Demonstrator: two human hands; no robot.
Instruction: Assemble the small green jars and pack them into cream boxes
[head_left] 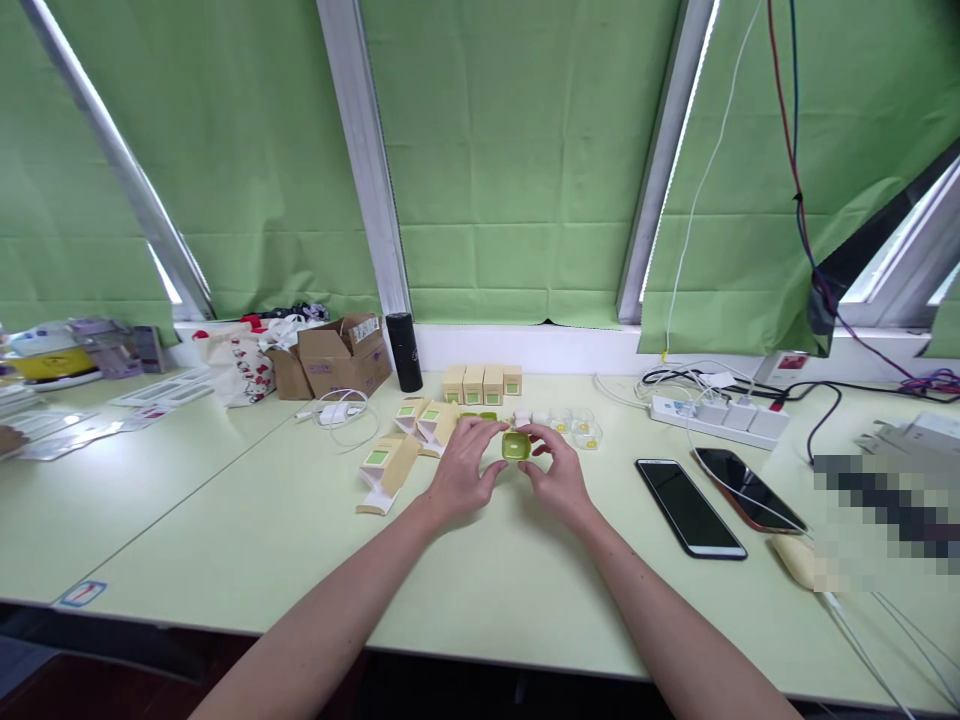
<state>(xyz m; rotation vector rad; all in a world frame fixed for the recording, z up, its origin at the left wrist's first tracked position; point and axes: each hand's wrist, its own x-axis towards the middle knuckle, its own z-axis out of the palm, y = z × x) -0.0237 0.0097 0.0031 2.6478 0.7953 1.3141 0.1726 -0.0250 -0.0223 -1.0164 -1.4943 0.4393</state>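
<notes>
Toward the right edge of the pale green table [300, 560] lay a flat, black-screened phone with white ends [691, 508]. Farther in, around the table's middle, the right hand [556, 475] pinched the right side of a small, square-cornered, olive-green dish [516, 446] between thumb and fingers. The left hand [469, 465] had its fingertips at the opposite side; whether they pressed or merely lay beside it could not be told. The dish looked light, stiff and probably slick, best held by opposite outer walls, fingertips clear of the hollow. Beyond the hands, to the left, lay opened cream cardboard boxes [399, 465]; to the right, clear plastic cups with yellow centres [582, 426]. Closed cream cardboard boxes [484, 385] stood in a row near the back edge.
</notes>
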